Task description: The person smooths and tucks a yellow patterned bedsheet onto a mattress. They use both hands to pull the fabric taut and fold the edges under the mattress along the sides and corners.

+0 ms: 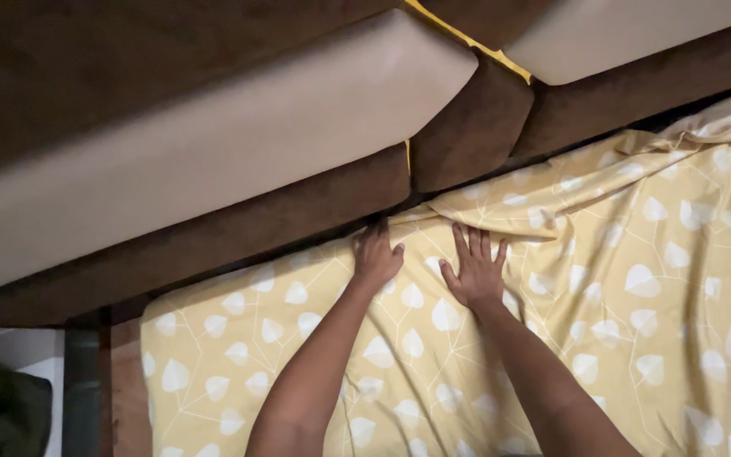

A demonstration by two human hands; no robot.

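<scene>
Yellow sheet (pixel 602 279): leaf-printed, rumpled at the mattress's upper right edge.
Left hand (pixel 376 256): yours, fingertips tucked under the brown headboard (pixel 213 228).
Right hand (pixel 474 272): flat, fingers spread.

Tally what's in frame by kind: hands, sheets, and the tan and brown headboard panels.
Hands: 2, left hand and right hand, both flat on the sheet
Yellow leaf-print sheet: 1
Tan headboard panels: 2, and
Brown headboard blocks: 1 clearly separate; others run together
Total: 6

Left hand (pixel 376 256) fingertips hidden beneath the headboard (pixel 239 224).
</scene>
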